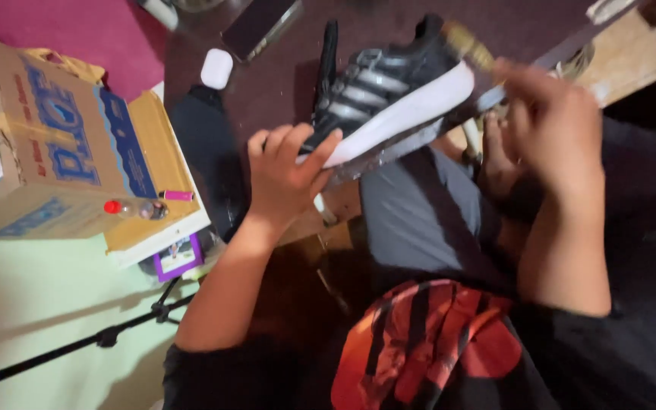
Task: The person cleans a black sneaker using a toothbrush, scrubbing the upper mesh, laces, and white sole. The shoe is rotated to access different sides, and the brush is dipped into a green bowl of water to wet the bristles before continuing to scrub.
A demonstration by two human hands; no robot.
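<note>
My left hand [286, 171] grips the toe end of a black sneaker [381, 83] with grey stripes and a white sole, holding it tilted on its side over my lap. At the sneaker's heel end my right hand [552, 129] is closed around a brush [466, 44] with a tan wooden handle; the picture is blurred there. The sneaker's sole faces down toward my grey trousers [427, 220].
A brown cardboard box [62, 144] stands at the left with a small red-capped bottle [134, 207] and a pink lighter [178, 195] on its flap. A white case [216, 67] and a dark phone [260, 26] lie on the maroon floor. A black tripod leg [77, 345] crosses the lower left.
</note>
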